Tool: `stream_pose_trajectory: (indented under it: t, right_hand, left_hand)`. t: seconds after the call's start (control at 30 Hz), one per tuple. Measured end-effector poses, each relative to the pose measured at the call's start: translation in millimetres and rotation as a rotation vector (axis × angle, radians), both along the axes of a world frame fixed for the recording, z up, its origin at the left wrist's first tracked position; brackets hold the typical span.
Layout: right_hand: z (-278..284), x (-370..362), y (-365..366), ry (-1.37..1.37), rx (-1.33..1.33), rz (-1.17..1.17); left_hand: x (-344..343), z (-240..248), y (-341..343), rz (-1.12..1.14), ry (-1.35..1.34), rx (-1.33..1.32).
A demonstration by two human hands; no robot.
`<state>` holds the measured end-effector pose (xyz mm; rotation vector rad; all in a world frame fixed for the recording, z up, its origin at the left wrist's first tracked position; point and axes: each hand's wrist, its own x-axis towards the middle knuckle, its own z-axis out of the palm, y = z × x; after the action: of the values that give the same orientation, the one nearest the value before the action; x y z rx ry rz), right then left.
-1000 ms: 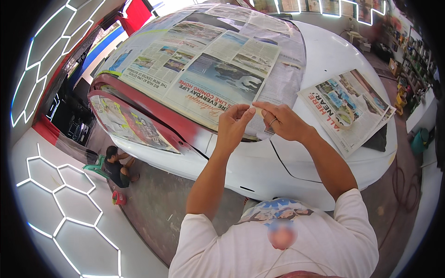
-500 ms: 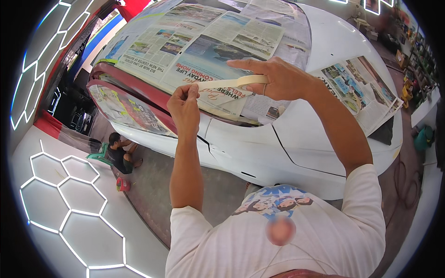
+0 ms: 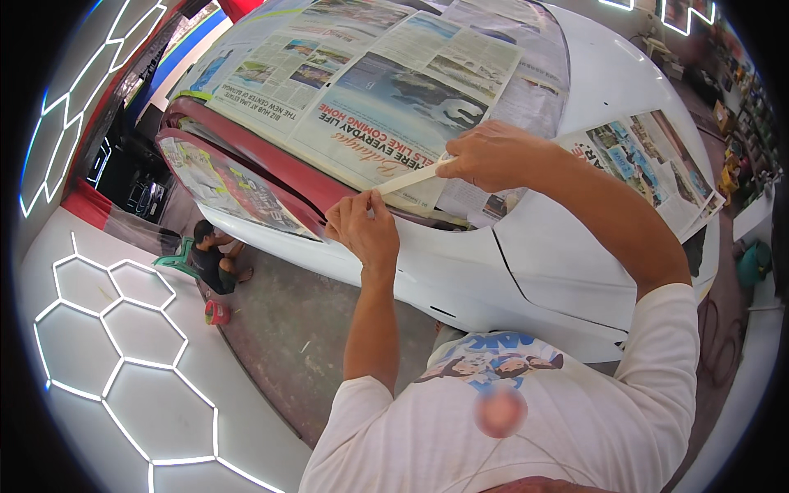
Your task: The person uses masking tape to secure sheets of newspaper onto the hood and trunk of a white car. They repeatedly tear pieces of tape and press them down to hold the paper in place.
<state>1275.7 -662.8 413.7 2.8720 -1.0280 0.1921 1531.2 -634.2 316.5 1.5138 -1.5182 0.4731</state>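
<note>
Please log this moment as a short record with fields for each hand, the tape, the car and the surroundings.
left hand: presses the tape end at the lower edge of the newspaper
right hand: pinches the other end
tape strip: cream, stretched between both hands
car: white body, red trim, glass papered over
surroundings: person seated on the floor beyond the car

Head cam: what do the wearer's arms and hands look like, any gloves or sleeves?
Both hands bare: left hand, right hand, no gloves, rings or watch visible. Forearms uncovered. Short white T-shirt sleeves end around the elbow; shirt has a colourful printed graphic on the chest.
</note>
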Motion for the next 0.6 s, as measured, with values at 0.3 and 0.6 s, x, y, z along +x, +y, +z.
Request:
stream_pose_trajectory:
  t: [0.3,0.6]
  right_hand:
    - [-18,8,-7,0.045,-0.039,-0.001]
    - [-23,8,-8,0.043,-0.031,-0.027]
  left_hand:
    - [4,-15,-1,0.035,0.042,0.046]
    - [-2,-15,-10,0.059,0.038,0.071]
